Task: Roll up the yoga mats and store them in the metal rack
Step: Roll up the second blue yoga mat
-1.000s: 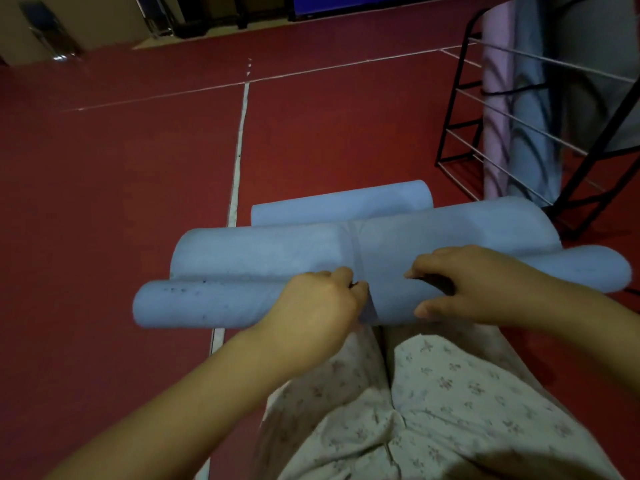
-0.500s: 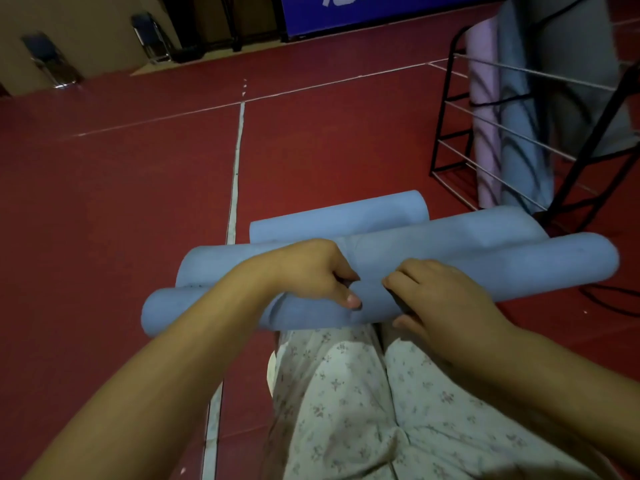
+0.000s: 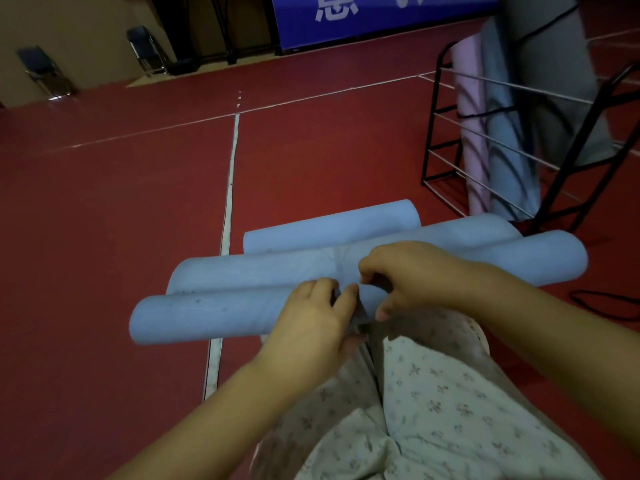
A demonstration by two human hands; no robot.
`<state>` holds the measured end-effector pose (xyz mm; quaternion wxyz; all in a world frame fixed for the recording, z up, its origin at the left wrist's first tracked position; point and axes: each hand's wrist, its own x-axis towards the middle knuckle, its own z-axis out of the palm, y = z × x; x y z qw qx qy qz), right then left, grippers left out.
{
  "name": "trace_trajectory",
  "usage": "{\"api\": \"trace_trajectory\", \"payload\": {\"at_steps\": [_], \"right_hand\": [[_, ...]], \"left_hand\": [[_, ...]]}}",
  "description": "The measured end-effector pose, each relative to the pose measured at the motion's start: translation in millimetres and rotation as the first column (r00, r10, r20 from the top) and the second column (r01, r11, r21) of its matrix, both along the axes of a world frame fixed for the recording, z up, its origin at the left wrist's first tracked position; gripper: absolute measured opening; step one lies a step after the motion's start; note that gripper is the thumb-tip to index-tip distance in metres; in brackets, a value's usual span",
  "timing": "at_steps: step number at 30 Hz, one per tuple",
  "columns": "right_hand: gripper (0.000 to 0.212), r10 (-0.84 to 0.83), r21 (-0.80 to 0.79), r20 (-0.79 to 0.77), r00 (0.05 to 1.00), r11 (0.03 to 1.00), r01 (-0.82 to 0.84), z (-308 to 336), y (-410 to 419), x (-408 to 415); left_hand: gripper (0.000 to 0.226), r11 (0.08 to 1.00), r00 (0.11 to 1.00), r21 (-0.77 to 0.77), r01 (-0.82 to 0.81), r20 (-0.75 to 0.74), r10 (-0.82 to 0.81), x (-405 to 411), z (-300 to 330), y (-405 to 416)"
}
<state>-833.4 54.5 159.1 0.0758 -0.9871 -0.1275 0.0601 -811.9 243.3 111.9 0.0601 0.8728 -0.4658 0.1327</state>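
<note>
While you crouch over the red sports floor point(image 3: 114, 209), three rolled pale-blue foam yoga mats point(image 3: 221, 310) lie side by side just in front of your knees, with the black metal wire rack point(image 3: 446, 140) standing near, ahead and to your right, already holding a pink rolled mat point(image 3: 474, 133) and a blue one upright. Your left hand point(image 3: 308, 327) pinches something thin at the middle of the nearest roll, and your right hand point(image 3: 405, 275) curls its fingers onto the same spot; it looks like a band or strap, though it is too small to tell for sure. Expect these rolls to be light, soft and springy: foam wants to unwind, so take hold around the middle where the wrap is, or hug all three from beneath. Compared with half a second ago, your left hand has dropped from on top of the roll to its near side, your right hand has risen onto the roll's upper face, and your view has tilted up, showing more of the blue banner point(image 3: 374, 19).
</note>
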Motion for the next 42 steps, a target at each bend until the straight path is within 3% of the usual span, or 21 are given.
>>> {"api": "trace_trajectory", "payload": {"at_steps": [4,7,8,10,12,14,17,21,26,29,31,35,39,42], "right_hand": [[0.033,0.012,0.082,-0.175,0.985,0.997,0.002,10.2,-6.4,20.5],[0.034,-0.007,0.071,-0.176,0.984,0.997,0.02,12.8,-8.6,23.0],[0.03,-0.017,0.006,-0.121,0.993,1.0,0.018,10.3,-7.7,18.8],[0.025,-0.021,-0.147,0.15,0.988,0.988,0.043,-1.5,-3.8,3.4],[0.027,-0.01,-0.104,0.465,0.885,0.992,0.066,-23.3,-3.6,-16.5],[0.044,-0.041,-0.028,0.622,0.782,0.997,0.074,-43.3,-6.0,-28.6],[0.07,-0.028,-0.072,0.632,0.775,0.993,0.095,-58.6,-7.3,-26.9],[0.046,-0.07,0.049,0.56,0.826,0.997,0.051,-49.6,-12.4,-10.6],[0.04,-0.085,0.103,0.429,0.899,0.994,0.045,-39.6,-22.8,0.3],[0.039,-0.111,0.124,0.385,0.916,0.99,0.068,-35.5,-22.2,1.9],[0.039,-0.122,0.134,0.355,0.927,0.988,0.078,-32.9,-23.3,4.7],[0.045,-0.129,0.115,0.396,0.909,0.989,0.09,-41.6,-18.7,-1.4],[0.076,-0.128,-0.043,0.505,0.854,0.984,0.173,-57.1,-10.3,-8.9],[0.056,-0.153,-0.003,0.484,0.862,0.984,0.177,-44.1,-10.7,-1.6]], "left_hand": [[0.065,0.999,1.0,0.031,-0.019,0.008,0.019,12.8,-4.2,-7.4],[0.06,0.998,0.998,-0.051,-0.029,-0.056,0.026,19.2,2.4,-6.2],[0.059,0.995,0.995,-0.082,-0.052,-0.089,0.044,19.6,6.0,-7.7],[0.058,0.983,0.985,-0.155,-0.094,-0.158,0.069,22.6,8.8,-10.4],[0.059,0.975,0.973,-0.18,-0.128,-0.212,0.089,27.2,11.4,-12.2],[0.061,0.972,0.96,-0.176,-0.155,-0.26,0.105,31.9,15.1,-13.1],[0.059,0.98,0.933,-0.111,-0.163,-0.34,0.117,39.2,21.9,-18.0],[0.055,0.993,0.917,-0.021,-0.119,-0.386,0.102,51.5,31.5,-21.0],[0.045,0.996,0.959,0.093,-0.018,-0.28,0.044,59.2,34.7,-17.3],[0.063,0.99,0.996,0.128,0.053,0.063,-0.061,60.2,24.1,-4.9],[0.082,0.986,0.972,0.163,-0.016,0.234,-0.023,58.5,17.0,3.7],[0.091,0.997,0.97,0.074,-0.03,0.243,0.011,56.3,9.4,2.9],[0.086,0.996,0.954,0.071,0.05,0.292,-0.069,59.7,14.4,3.4],[0.076,0.994,0.965,0.057,0.094,0.241,-0.105,65.7,23.8,8.0]]}}
